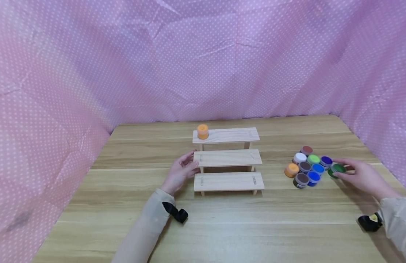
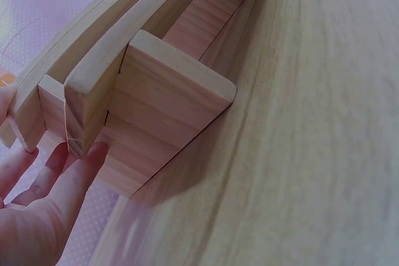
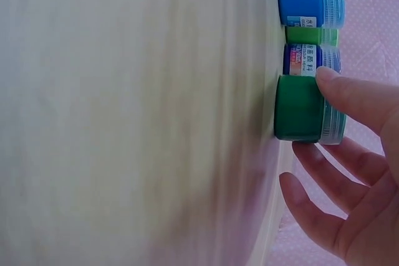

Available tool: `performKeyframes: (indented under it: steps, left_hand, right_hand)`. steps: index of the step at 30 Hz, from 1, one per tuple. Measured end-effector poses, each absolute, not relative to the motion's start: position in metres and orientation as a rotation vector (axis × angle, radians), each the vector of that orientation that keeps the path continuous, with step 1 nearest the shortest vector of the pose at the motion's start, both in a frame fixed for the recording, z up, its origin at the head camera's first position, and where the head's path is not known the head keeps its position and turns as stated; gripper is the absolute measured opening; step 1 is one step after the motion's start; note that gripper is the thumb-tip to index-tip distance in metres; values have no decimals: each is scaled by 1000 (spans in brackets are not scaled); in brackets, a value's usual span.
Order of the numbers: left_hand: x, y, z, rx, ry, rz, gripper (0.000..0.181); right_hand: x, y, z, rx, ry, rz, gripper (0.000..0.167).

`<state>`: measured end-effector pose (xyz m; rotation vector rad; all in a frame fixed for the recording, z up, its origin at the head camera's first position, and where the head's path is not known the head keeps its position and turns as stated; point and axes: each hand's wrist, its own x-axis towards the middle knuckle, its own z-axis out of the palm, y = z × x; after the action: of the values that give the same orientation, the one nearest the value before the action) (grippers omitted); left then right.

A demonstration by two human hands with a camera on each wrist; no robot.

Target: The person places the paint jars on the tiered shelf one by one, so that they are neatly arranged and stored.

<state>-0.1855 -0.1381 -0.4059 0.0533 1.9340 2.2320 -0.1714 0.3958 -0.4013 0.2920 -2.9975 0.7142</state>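
The left hand (image 1: 180,172) touches the left end of a three-tier wooden shelf (image 1: 227,158); in the left wrist view its fingertips (image 2: 95,151) rest against the board ends. At the far right, the right hand (image 1: 364,178) holds a dark green paint jar (image 1: 337,170) between thumb and fingers, the jar standing on the table. The right wrist view shows the thumb on the lid edge of that green jar (image 3: 300,109) and fingers at its other side. An orange jar (image 1: 202,132) stands at the left end of the top tier.
Left of the green jar stand several paint jars close together: white (image 1: 299,158), light green (image 1: 313,159), purple (image 1: 326,162), orange (image 1: 291,170), blue (image 1: 313,178), brown (image 1: 301,180) and others. A pink dotted cloth (image 1: 222,65) hangs behind the wooden table (image 1: 236,230).
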Motion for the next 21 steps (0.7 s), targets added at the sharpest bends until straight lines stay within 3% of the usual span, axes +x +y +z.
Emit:
performKeyframes:
  steps: [21]
  left_hand:
    - [-184, -138, -404, 20, 1901, 2246, 53]
  right_hand:
    - [-166, 398, -389, 239, -2888, 733, 35]
